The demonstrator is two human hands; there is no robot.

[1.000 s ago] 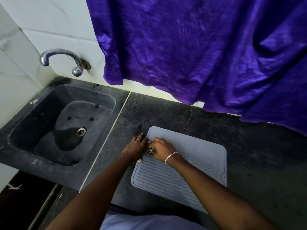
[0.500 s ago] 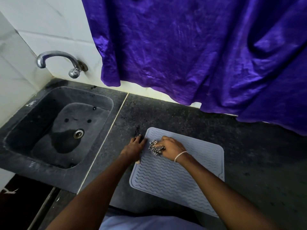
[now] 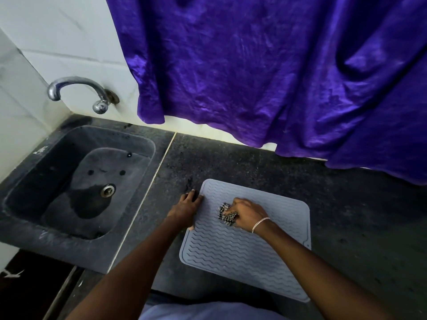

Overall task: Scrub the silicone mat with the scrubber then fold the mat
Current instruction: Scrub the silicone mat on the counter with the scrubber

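Observation:
A pale grey silicone mat (image 3: pixel 233 252) with wavy ridges lies flat on the dark stone counter (image 3: pixel 346 227). My right hand (image 3: pixel 248 214), with a silver bracelet at the wrist, is closed around a black-and-white checked scrubber (image 3: pixel 226 214) and presses it onto the mat's upper middle. My left hand (image 3: pixel 186 207) rests on the mat's left edge near the far-left corner, fingers spread and pressing down, with nothing held in it.
A dark stone sink (image 3: pixel 41 236) with a metal drain (image 3: pixel 107 190) sits to the left, under a chrome tap (image 3: pixel 78 90). A purple curtain (image 3: pixel 265 70) hangs over the back of the counter. White tiles line the wall.
My right hand has slid the scrubber to the right across the mat, away from my left hand. The left hand stays on the mat's left edge.

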